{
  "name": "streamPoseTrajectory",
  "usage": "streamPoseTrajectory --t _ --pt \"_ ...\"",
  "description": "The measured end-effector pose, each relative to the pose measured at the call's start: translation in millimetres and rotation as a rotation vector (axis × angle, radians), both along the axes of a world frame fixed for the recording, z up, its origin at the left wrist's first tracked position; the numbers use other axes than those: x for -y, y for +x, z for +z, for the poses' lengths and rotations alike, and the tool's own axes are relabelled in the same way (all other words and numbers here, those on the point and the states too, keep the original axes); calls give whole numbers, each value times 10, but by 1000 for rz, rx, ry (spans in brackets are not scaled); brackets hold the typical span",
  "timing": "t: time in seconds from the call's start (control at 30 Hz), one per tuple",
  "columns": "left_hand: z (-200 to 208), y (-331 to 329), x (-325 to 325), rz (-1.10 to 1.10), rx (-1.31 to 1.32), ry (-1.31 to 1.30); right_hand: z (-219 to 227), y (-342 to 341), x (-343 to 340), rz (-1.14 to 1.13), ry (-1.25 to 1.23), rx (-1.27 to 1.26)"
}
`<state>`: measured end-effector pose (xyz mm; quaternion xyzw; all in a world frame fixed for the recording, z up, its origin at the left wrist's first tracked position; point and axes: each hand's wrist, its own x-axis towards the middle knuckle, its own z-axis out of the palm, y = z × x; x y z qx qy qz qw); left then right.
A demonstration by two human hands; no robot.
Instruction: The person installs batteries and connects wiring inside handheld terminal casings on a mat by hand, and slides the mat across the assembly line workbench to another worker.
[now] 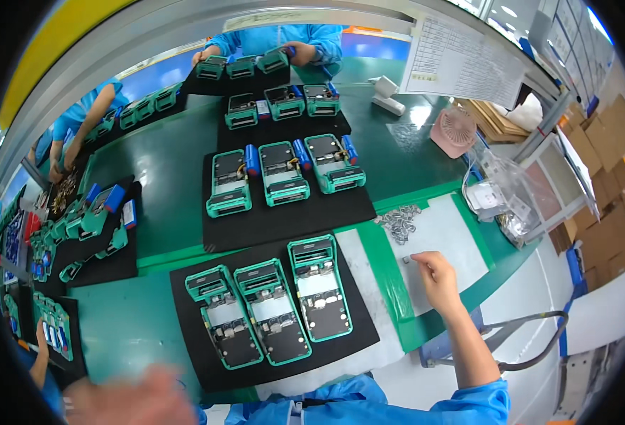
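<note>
1. right hand point(436, 273) rests on the white mat point(461, 241) on the table point(163, 170), fingertips pinching a small metal part point(406, 260).
2. left hand point(132, 400) is a blur at the lower left edge; cannot tell its grip.
3. pile of metal parts point(399, 218) lies just beyond the right hand.
4. three teal devices point(273, 308) sit opened on a black mat point(355, 322) between the hands.

Pink desk fan point(454, 130), cardboard boxes point(613, 134), printed sheet point(461, 64).
</note>
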<state>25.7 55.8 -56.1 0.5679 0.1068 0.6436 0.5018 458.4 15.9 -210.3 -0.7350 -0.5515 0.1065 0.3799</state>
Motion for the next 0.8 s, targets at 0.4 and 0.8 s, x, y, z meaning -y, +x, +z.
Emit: streamPoseTrajectory --t 0.4,0.8 --pt "-1437 1232 -166 89 -1417 685 18 59 -267 296 -33 465" --pt "-1463 1150 85 30 -1215 418 13 -41 -220 319 -114 718"
